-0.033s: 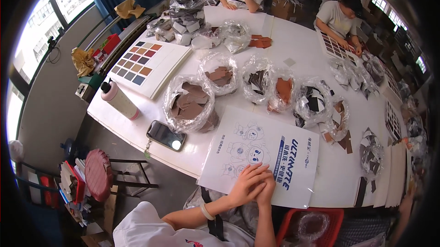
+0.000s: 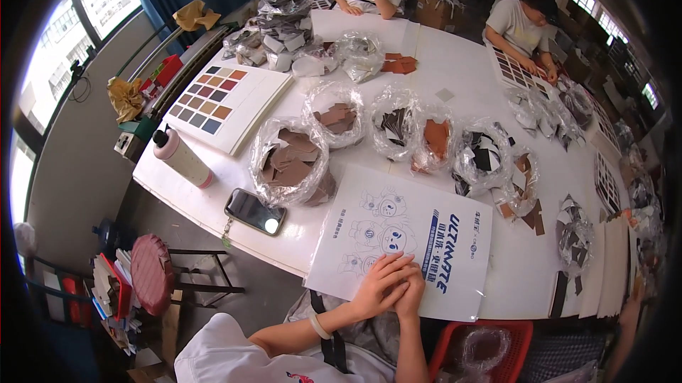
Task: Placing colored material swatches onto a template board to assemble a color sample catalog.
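My left hand [image 2: 379,286] and my right hand [image 2: 410,295] are clasped together, fingers closed over each other with no object visible in them. They rest at the near edge of a white printed sheet [image 2: 465,255] with line-drawn cartoon figures and blue lettering. The sheet lies flat on the white table [image 2: 433,46]. Just beyond it stands a clear plastic bag [image 2: 323,159] of brown swatch pieces. A black phone [image 2: 254,212] lies to the left of the sheet.
More open bags hold brown [image 2: 335,119], dark [image 2: 395,126] and orange swatches [image 2: 435,139]. A pump bottle [image 2: 183,159] and swatch board [image 2: 207,102] are at left. Two people sit across the table. A red basket [image 2: 522,354] and a stool [image 2: 151,269] stand beside the near edge.
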Motion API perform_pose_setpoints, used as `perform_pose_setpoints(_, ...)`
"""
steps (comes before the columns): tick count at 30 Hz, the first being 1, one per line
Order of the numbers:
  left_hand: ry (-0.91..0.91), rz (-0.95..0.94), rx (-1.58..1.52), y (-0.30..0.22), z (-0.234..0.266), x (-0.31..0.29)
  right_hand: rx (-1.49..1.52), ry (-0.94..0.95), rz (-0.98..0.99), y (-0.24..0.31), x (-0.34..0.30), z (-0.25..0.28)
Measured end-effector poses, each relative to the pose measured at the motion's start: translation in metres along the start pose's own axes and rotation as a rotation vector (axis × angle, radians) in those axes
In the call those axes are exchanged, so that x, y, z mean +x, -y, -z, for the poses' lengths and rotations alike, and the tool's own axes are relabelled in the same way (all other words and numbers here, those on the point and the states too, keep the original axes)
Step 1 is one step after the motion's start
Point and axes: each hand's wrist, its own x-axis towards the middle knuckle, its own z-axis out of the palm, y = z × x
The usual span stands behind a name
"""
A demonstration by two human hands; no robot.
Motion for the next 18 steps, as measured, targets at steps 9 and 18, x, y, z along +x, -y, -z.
perform_pose_setpoints(9, -0.018, 0.023, -0.103, 0.001, -0.008, 0.009, -0.048, -0.006, -0.003, -0.002, 0.003, 0.005)
perform_pose_setpoints(18, 0.000, 0.046, -0.070, -0.002, -0.008, 0.011, 0.004, -0.002, 0.015, -0.007, 0.003, 0.001)
